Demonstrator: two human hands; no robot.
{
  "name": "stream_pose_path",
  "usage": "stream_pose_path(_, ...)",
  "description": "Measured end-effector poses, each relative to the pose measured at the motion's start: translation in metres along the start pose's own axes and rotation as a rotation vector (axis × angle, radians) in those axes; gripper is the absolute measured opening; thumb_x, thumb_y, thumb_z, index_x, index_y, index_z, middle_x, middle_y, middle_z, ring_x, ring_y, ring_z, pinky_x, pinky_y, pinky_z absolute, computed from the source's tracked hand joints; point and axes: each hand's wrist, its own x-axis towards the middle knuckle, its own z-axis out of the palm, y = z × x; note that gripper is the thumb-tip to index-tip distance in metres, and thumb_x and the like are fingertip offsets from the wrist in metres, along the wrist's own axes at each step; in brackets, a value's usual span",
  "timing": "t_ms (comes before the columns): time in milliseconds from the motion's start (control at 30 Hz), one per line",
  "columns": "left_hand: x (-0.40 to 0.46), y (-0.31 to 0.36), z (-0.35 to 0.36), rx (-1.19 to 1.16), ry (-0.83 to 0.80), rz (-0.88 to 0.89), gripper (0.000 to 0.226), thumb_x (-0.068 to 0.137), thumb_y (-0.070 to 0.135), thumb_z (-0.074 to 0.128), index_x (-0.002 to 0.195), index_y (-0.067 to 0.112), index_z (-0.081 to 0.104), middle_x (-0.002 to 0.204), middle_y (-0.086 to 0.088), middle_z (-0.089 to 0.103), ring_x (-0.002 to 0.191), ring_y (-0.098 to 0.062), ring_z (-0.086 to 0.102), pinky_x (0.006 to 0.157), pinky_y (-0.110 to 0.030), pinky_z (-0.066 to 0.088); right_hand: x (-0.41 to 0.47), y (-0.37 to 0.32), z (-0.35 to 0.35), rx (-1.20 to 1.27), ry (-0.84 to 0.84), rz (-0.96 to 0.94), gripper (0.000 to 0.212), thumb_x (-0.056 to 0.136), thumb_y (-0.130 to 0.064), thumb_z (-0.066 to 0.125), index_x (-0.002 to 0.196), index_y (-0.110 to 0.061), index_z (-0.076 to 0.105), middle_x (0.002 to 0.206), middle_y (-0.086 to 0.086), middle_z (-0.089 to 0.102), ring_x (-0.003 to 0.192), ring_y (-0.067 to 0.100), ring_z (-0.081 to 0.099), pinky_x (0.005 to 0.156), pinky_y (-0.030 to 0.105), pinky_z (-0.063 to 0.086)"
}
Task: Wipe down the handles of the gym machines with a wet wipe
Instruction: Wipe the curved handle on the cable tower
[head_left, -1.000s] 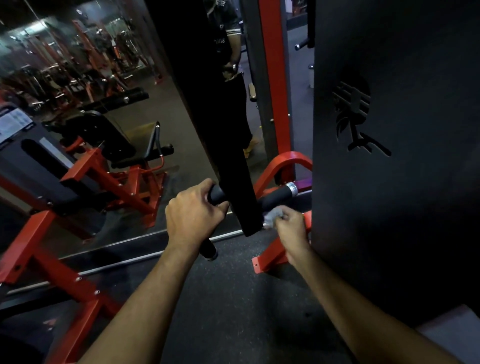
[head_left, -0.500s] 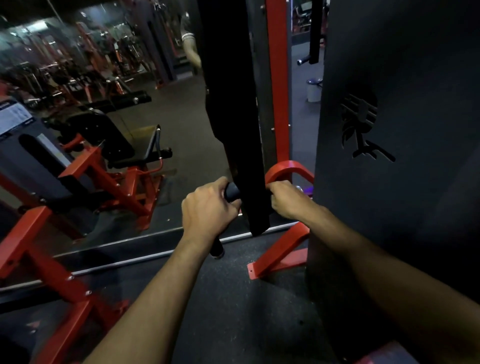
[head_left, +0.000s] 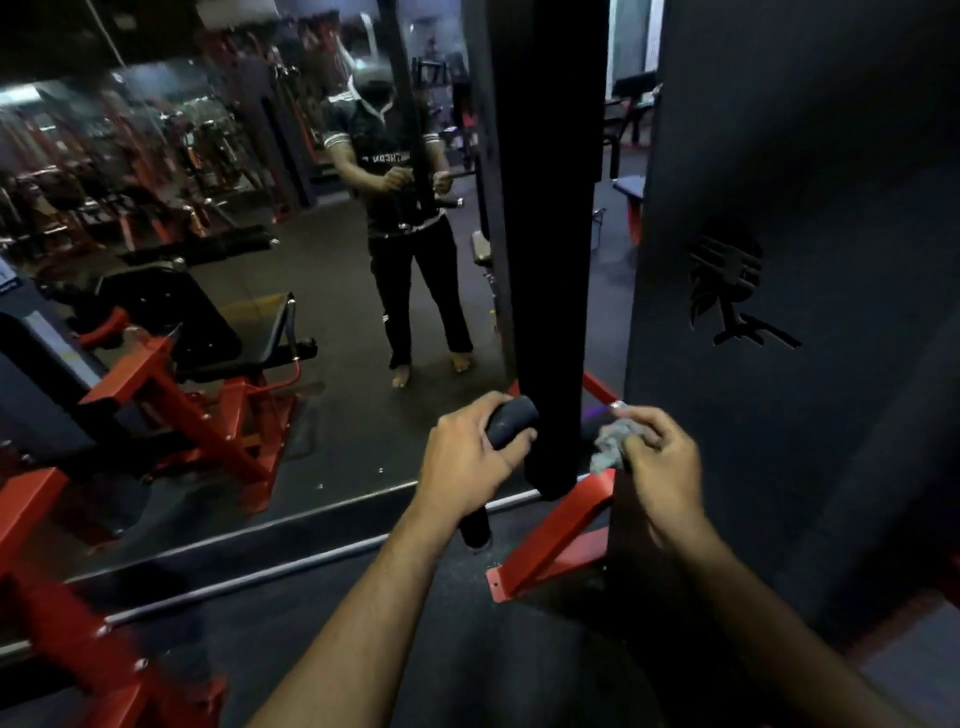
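Your left hand is wrapped around the left handle, fingers and thumb curled about its black foam just left of the black post; that grip is clamped on the handle. The lower end of the same bar sticks out below your palm.

Your right hand is on the other side of the post, fingers bunched around the wipe, a crumpled grey wad pinched between thumb and fingertips. The wipe sits at the right handle, just beside the post; whether it presses on the foam you cannot tell, as the handle is dark and mostly hidden. A metal end cap shows just above your fingers.

A red frame slants down to the floor below your right hand, and a black panel with a cut-out logo fills the right side.

Ahead is a mirror, its lower rail running across the floor. It reflects a person standing with both hands on the bar, and red machines to the left.
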Motion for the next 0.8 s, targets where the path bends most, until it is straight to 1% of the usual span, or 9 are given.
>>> stream_pose_path(133,-0.009,-0.011,0.0,-0.18,-0.091,0.019,0.035,0.084,0.038,0.074,0.118,0.032,0.068,0.104,0.017,0.073,0.099,-0.002,0.068,0.085,-0.028,0.053,-0.057,-0.027,-0.01,-0.111,0.05,-0.154,0.032,0.088,0.01,0.059,0.094,-0.02,0.066,0.091,-0.008,0.07,0.082,0.001,0.067,0.07,0.007,0.048)
stream_pose_path(233,-0.023,-0.015,0.007,-0.42,-0.151,0.025,0.042,0.086,0.031,0.076,0.127,0.023,0.068,0.118,0.011,0.072,0.112,-0.005,0.067,0.094,-0.024,0.05,-0.078,-0.045,-0.004,-0.28,0.045,-0.43,0.036,0.084,0.013,0.06,0.087,-0.022,0.067,0.085,-0.01,0.068,0.08,0.004,0.065,0.07,0.012,0.047)
stream_pose_path(367,-0.061,-0.021,0.018,-0.745,-0.218,-0.154,0.044,0.085,0.041,0.076,0.117,0.012,0.069,0.104,0.003,0.074,0.098,-0.017,0.069,0.091,-0.041,0.053,-0.084,-0.06,-0.001,-0.451,0.106,-0.736,0.028,0.08,0.016,0.062,0.09,-0.008,0.071,0.091,-0.002,0.067,0.089,0.014,0.065,0.078,0.028,0.052)
stream_pose_path(433,-0.076,-0.016,0.016,-0.889,-0.276,-0.191,0.049,0.097,0.046,0.062,0.101,-0.003,0.065,0.087,-0.005,0.069,0.083,-0.017,0.064,0.084,-0.034,0.051,-0.086,-0.063,0.004,-0.49,0.15,-0.758,0.026,0.08,0.014,0.064,0.092,-0.008,0.073,0.094,-0.002,0.068,0.092,0.018,0.065,0.081,0.034,0.053)
stream_pose_path(500,-0.086,-0.007,0.011,-1.061,-0.295,-0.343,0.062,0.103,0.053,0.045,0.094,-0.005,0.065,0.083,-0.014,0.067,0.078,-0.019,0.065,0.082,-0.03,0.052,-0.094,-0.059,0.015,-0.519,0.165,-0.742,0.025,0.082,0.011,0.065,0.096,-0.009,0.073,0.097,-0.003,0.068,0.094,0.017,0.064,0.085,0.033,0.052)
stream_pose_path(567,-0.092,-0.006,0.014,-1.157,-0.313,-0.495,0.068,0.099,0.059,0.043,0.103,-0.001,0.072,0.097,-0.022,0.073,0.091,-0.032,0.072,0.096,-0.042,0.054,-0.108,-0.052,0.029,-0.55,0.167,-0.691,0.023,0.086,0.006,0.066,0.102,-0.01,0.073,0.103,-0.003,0.067,0.1,0.014,0.062,0.091,0.028,0.049)
stream_pose_path(633,-0.095,-0.01,0.021,-1.146,-0.335,-0.52,0.065,0.1,0.063,0.048,0.116,0.005,0.074,0.116,-0.026,0.072,0.115,-0.043,0.067,0.11,-0.056,0.046,-0.12,-0.047,0.04,-0.509,0.198,-0.612,0.022,0.091,0.001,0.065,0.108,-0.01,0.072,0.109,-0.001,0.064,0.106,0.009,0.059,0.096,0.019,0.045)
stream_pose_path(733,-0.095,-0.01,0.025,-1.18,-0.29,-0.51,0.067,0.094,0.066,0.057,0.132,0.012,0.067,0.13,-0.018,0.069,0.127,-0.036,0.062,0.116,-0.057,0.04,-0.132,-0.048,0.05,-0.442,0.246,-0.503,0.022,0.094,-0.005,0.064,0.113,-0.012,0.072,0.11,-0.001,0.059,0.107,0.003,0.058,0.096,0.013,0.043)
stream_pose_path(800,-0.094,-0.008,0.026,-1.192,-0.251,-0.468,0.071,0.091,0.065,0.06,0.137,0.012,0.064,0.136,-0.011,0.067,0.133,-0.026,0.059,0.119,-0.049,0.037,-0.142,-0.048,0.056,-0.464,0.234,-0.517,0.02,0.095,-0.003,0.063,0.11,-0.012,0.073,0.109,-0.002,0.058,0.106,-0.001,0.057,0.096,0.011,0.042)
